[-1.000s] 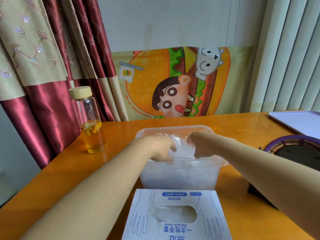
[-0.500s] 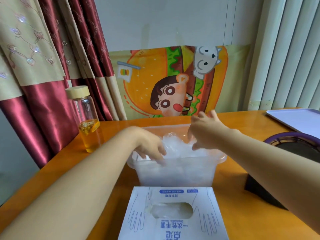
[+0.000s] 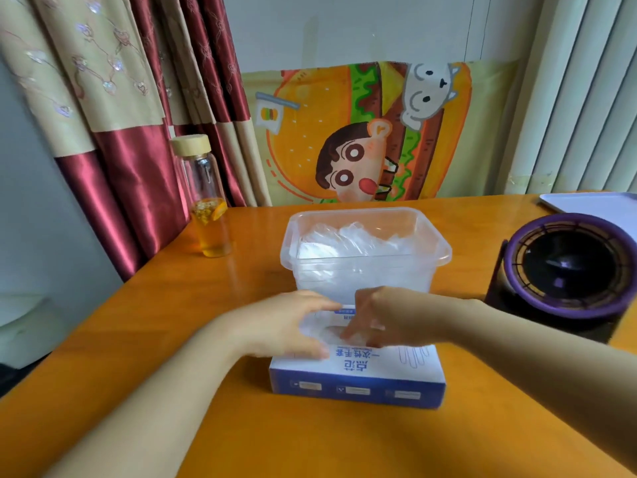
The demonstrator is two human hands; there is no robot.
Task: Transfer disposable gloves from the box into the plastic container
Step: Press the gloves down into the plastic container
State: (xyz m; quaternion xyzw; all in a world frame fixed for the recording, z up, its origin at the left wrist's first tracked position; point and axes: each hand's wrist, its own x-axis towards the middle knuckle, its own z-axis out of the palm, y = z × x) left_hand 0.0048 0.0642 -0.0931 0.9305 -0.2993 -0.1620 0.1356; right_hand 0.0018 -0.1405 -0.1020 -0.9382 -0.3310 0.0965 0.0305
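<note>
Thin clear plastic gloves (image 3: 358,241) lie heaped in the plastic container (image 3: 444,251) at frame centre. The box (image 3: 358,376) sits just below it, with the left hand (image 3: 286,326) flat on its top, fingers straight, and the right hand (image 3: 391,319) dipping fingers into the slot, too blurred to tell whether it pinches anything. Best, I judge, to pin the box down and draw gloves straight up over the container's near rim; the glass bottle (image 3: 208,208) at left and the purple-ringed device (image 3: 568,270) at right stand well apart.
</note>
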